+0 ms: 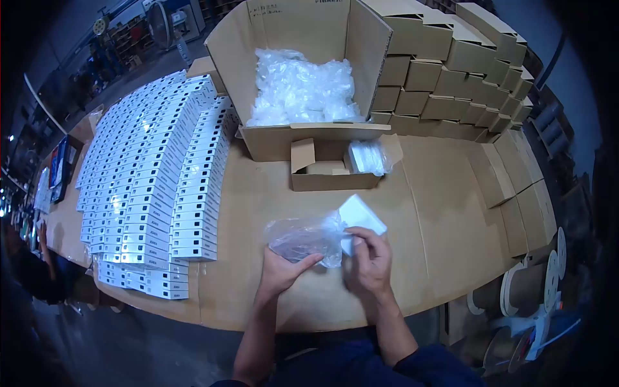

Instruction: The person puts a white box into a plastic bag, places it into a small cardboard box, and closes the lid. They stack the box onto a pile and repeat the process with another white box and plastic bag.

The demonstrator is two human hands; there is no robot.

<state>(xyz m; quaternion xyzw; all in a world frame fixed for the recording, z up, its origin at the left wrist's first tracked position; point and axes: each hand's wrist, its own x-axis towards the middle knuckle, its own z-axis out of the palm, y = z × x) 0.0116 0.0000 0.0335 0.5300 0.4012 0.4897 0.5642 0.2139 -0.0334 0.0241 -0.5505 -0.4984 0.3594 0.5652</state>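
Observation:
My left hand [284, 269] is closed on a clear plastic bag [300, 238], its thumb lying over the bag's near side. At the bag's right end, my right hand [371, 258] has its fingers bent and pressed together at the near edge of a flat white box [362, 216]. The white box is tilted and touches the bag's end; whether part of it sits inside the bag is unclear. Beyond the hands stands a small open carton [335, 182] with plastic-wrapped white items [367, 158] in its right side.
A large open carton [271, 143] full of clear bags [303, 87] stands at the back. Rows of small white boxes [148, 174] fill the left side. Brown cartons [451, 84] are stacked at back right, with more [532, 213] along the right edge. A person [42, 271] is at far left.

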